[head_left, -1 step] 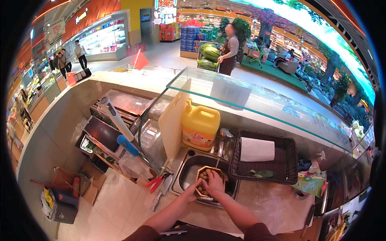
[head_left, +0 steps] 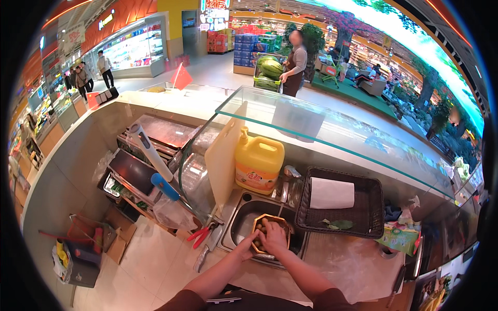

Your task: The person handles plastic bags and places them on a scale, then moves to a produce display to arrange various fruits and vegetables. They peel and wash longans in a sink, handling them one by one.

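An octagonal box [head_left: 280, 218] with a gold rim sits over the sink [head_left: 240, 224]. Small round brownish pieces [head_left: 260, 226], like nuts or small fruit, lie in it. At the box's near left side, my left hand [head_left: 247, 250] grips the edge, its fingertips partly covered. My right hand [head_left: 275, 239] reaches over the right side, fingers stretched out across the pieces. Whether a piece is between those fingers is too small to see. Both hands and forearms hide the near part of the box.
A yellow pump jug [head_left: 258, 163] stands behind the sink beside a cutting board [head_left: 224, 160]. To the right is a dark woven basket [head_left: 371, 205] with white paper. Red-handled scissors [head_left: 199, 236] and a knife [head_left: 201, 259] lie left. A glass screen [head_left: 311, 136] spans the counter.
My right hand has shifted slightly, and its fingers lie differently over the pieces. More of the box's far right inside shows. My left hand stays at the near left edge.
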A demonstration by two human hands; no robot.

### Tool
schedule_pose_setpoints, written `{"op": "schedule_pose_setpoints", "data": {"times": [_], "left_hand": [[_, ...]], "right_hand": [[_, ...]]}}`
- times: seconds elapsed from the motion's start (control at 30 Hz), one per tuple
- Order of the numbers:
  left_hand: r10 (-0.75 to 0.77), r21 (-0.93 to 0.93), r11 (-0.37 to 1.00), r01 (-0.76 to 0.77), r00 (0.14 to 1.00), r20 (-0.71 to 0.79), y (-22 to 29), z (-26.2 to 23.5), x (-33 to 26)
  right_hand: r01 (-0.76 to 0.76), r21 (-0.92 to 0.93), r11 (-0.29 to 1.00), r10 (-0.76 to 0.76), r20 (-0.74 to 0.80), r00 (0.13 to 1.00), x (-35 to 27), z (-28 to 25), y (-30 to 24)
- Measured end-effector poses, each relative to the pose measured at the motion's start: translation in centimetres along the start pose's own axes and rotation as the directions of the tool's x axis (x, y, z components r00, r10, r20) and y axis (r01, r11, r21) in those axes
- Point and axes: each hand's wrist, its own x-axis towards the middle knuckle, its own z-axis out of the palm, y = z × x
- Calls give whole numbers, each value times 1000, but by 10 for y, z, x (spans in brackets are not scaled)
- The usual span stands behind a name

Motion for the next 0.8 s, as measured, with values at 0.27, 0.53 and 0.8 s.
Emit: {"op": "schedule_pose_setpoints", "data": {"times": [0.27, 0.53, 0.8], "left_hand": [[35, -23, 999, -33, 996, 82, 2, 23, -7], [66, -106, 993, -57, 994, 86, 0, 15, -8], [147, -24, 989, -146, 988, 44, 15, 13, -18]], "right_hand": [[-45, 121, 992, 60, -122, 991, 3, -13, 13], [209, -74, 975, -208, 19, 978, -16, -27, 11], [280, -58, 958, -275, 84, 958, -20, -16, 5]]}}
